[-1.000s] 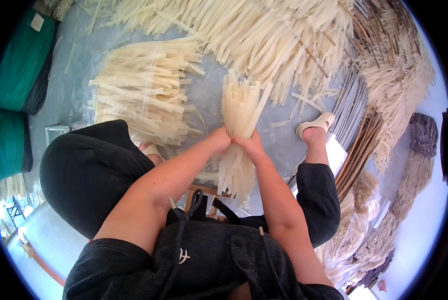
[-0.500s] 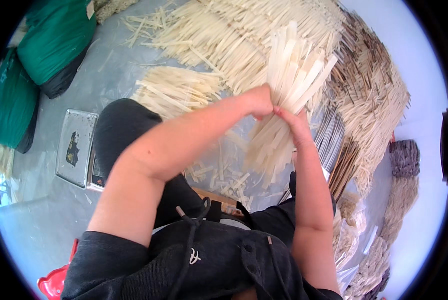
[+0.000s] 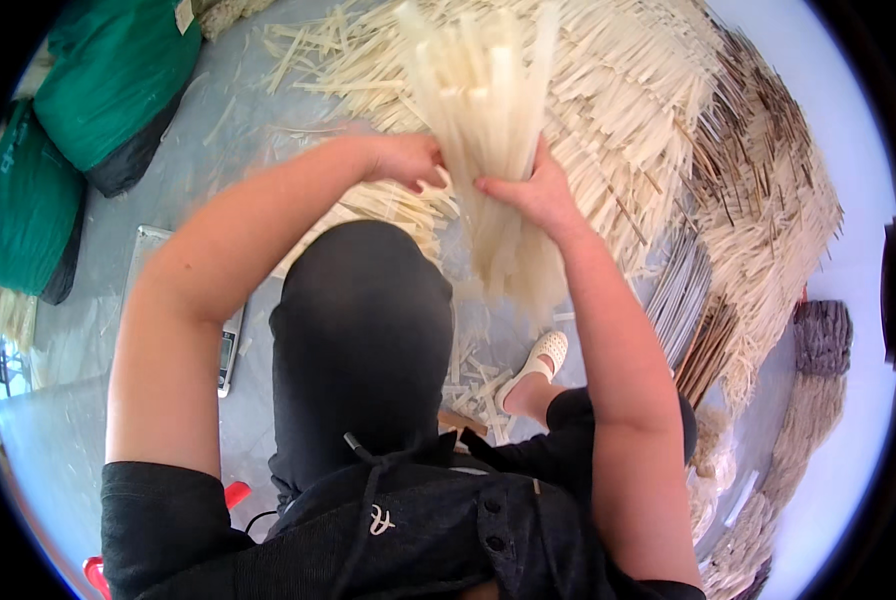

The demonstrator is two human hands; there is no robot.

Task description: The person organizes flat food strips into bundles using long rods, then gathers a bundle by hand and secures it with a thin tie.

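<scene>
A fanned bundle of pale, flat strips (image 3: 493, 120) stands nearly upright in front of me, its ends blurred by motion. My right hand (image 3: 536, 195) is closed around its right side, with the thumb across the front and the other fingers hidden behind. At the bundle's left edge, my left hand (image 3: 405, 160) has its fingers curled against the strips; part of its grip is hard to make out. Beyond the bundle spreads a large pile of similar pale strips (image 3: 618, 110). A smaller heap of strips (image 3: 393, 205) lies behind my raised left knee.
Green sacks (image 3: 118, 85) stand at the far left. A scale (image 3: 230, 345) is partly hidden by my left arm. Grey rods (image 3: 680, 290) and brown sticks (image 3: 708, 335) lie at the right. Strip scraps (image 3: 478, 385) litter the floor by my cream clog (image 3: 538, 362).
Both hands have moved left with the bundle, which now stands more upright. The left hand has shifted to its edge. My left knee shows larger, and my clog has come into view.
</scene>
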